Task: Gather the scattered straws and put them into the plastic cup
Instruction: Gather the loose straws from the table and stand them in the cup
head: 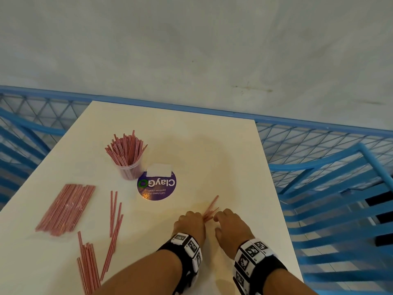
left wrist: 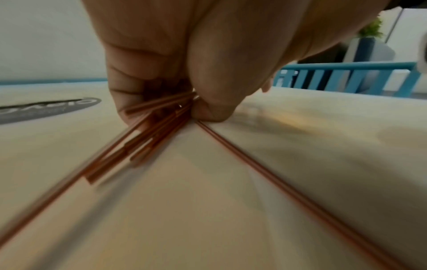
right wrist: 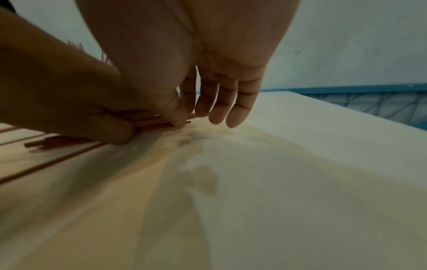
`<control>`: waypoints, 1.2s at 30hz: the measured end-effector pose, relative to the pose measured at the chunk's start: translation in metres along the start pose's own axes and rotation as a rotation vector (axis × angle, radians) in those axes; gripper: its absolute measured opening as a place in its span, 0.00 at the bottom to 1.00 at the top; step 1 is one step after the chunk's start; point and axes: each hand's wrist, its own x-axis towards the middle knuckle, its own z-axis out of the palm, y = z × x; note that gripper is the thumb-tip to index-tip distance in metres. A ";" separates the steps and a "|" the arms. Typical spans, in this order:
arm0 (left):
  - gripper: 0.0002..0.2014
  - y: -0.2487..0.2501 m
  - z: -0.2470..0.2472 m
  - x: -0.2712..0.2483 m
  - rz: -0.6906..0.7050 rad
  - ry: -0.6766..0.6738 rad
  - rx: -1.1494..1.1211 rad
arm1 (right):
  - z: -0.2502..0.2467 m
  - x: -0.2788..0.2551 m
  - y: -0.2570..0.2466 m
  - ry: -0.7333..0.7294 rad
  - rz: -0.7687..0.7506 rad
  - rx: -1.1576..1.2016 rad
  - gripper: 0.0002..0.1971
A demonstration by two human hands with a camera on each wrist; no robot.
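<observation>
A clear plastic cup (head: 130,169) stands at the table's back left, packed with red-and-white straws (head: 125,147). Near the front edge my left hand (head: 198,216) grips a small bunch of straws (head: 210,209). In the left wrist view its fingers (left wrist: 120,95) and thumb curl round the bunch (left wrist: 157,126), low on the tabletop. One straw (left wrist: 289,191) runs loose from under the thumb. My right hand (head: 219,217) is just right of the bunch, its fingers (right wrist: 240,109) straight. Its thumb (right wrist: 175,113) touches the straw ends (right wrist: 150,119).
A flat pile of straws (head: 66,209) lies at the left of the white table (head: 212,145), with more loose straws (head: 114,216) and another cluster (head: 88,267) near the front. A round purple sticker (head: 157,186) is beside the cup. Blue chairs (head: 331,199) and mesh railing surround the table.
</observation>
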 end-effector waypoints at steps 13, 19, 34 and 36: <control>0.15 -0.008 0.004 -0.001 0.086 0.062 0.072 | 0.001 -0.002 0.012 0.045 0.049 0.030 0.14; 0.15 -0.015 -0.015 0.001 0.068 0.061 0.018 | 0.003 -0.008 0.008 0.037 0.037 0.041 0.15; 0.12 -0.101 -0.056 -0.020 -0.021 0.065 -0.221 | 0.016 0.013 -0.020 -0.016 -0.413 -0.357 0.16; 0.10 -0.107 -0.051 -0.027 -0.036 0.043 -0.250 | 0.017 0.014 -0.024 -0.018 -0.412 -0.392 0.13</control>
